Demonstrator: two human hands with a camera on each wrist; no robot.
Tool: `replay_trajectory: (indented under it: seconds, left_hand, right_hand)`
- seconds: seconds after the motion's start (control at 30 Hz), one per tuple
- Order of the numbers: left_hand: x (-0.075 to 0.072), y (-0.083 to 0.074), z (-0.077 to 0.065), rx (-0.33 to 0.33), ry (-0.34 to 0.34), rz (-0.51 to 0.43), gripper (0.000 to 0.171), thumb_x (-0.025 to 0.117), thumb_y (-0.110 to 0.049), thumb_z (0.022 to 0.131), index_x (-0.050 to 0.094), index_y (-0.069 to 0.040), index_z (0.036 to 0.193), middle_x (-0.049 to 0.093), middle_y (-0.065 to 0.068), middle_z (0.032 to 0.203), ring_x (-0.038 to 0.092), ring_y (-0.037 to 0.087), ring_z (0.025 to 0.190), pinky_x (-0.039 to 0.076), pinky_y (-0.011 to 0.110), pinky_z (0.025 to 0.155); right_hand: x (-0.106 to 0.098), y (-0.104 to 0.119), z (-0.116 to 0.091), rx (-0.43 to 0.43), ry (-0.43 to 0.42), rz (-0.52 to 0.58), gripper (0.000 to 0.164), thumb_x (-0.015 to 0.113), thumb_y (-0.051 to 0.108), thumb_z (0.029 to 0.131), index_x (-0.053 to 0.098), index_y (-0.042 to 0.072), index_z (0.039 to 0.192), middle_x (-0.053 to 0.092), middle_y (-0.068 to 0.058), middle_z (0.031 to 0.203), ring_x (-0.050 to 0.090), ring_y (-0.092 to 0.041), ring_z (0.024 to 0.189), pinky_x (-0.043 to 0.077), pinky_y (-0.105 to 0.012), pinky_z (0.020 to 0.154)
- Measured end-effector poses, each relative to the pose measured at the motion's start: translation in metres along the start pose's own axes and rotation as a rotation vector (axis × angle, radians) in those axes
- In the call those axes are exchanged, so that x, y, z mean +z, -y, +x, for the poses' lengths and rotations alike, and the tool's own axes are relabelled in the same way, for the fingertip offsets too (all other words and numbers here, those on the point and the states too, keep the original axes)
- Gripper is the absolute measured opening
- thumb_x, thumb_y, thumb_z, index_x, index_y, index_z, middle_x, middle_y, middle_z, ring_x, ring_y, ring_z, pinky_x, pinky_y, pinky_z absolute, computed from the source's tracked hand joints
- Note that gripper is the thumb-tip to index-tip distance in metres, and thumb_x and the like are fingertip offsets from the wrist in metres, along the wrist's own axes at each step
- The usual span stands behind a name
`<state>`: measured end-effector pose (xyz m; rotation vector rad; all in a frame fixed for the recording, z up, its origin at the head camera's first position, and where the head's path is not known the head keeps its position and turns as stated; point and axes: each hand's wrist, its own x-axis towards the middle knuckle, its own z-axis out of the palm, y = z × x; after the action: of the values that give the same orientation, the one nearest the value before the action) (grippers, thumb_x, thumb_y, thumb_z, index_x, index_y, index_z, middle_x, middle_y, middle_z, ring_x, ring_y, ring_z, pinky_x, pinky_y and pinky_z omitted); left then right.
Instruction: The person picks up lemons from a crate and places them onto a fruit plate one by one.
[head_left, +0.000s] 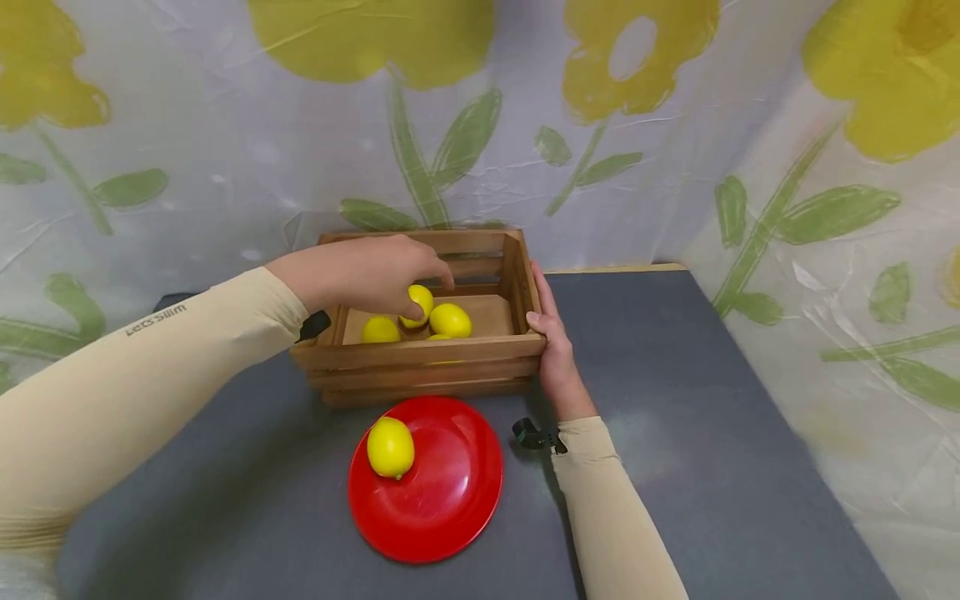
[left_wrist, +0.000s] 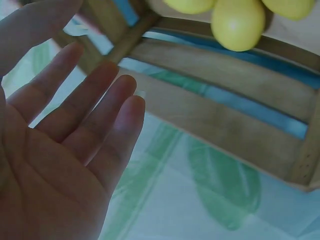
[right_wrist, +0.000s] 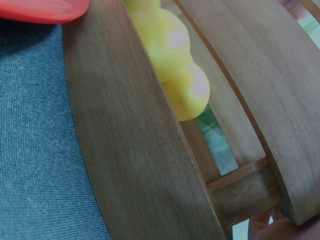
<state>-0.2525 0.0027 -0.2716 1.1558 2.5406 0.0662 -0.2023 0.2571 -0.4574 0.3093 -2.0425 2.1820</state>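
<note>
A slatted wooden crate (head_left: 420, 358) holds several lemons (head_left: 451, 320), partly hidden by its front wall. My left hand (head_left: 371, 268) reaches in over the crate's left side, with its thumb overlapping one lemon in the head view. In the left wrist view that hand's fingers (left_wrist: 127, 107) are spread and loosely bent, apart from the lemons. My right hand (head_left: 557, 346) grips the crate's right end, thumb over the front corner and fingers along the outside; only a bit of it shows in the right wrist view.
In front of the crate a red plate (head_left: 442, 521) carries a single lemon (head_left: 390, 447) on its left side. Plate and crate stand on a dark grey table (head_left: 675, 467). A flower-patterned sheet (head_left: 247, 142) hangs close behind the crate and along the right.
</note>
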Motion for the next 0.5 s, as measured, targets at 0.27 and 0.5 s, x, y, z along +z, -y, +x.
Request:
replay_trajectory:
  seconds: [0.27, 0.5]
  left_hand:
    - [0.012, 0.021, 0.025, -0.044, 0.057, -0.021, 0.047, 0.076, -0.014, 0.097, 0.068, -0.013, 0.143, 0.065, 0.011, 0.15, 0.06, 0.034, 0.136, 0.051, 0.055, 0.115]
    - [0.022, 0.035, 0.041, -0.098, 0.089, -0.047, 0.049, 0.074, -0.009, 0.093, 0.069, -0.011, 0.142, 0.064, 0.014, 0.151, 0.06, 0.034, 0.134, 0.052, 0.055, 0.113]
  right_hand:
    - [-0.001, -0.003, -0.001, -0.007, 0.003, 0.004, 0.079, 0.042, 0.036, 0.097, 0.023, 0.038, 0.173, 0.018, 0.019, 0.179, 0.02, -0.019, 0.165, 0.014, -0.06, 0.132]
    - [-0.002, -0.002, 0.001, -0.009, -0.005, -0.01, 0.077, 0.041, 0.035, 0.097, 0.025, 0.04, 0.172, 0.019, 0.02, 0.179, 0.022, -0.019, 0.164, 0.016, -0.061, 0.132]
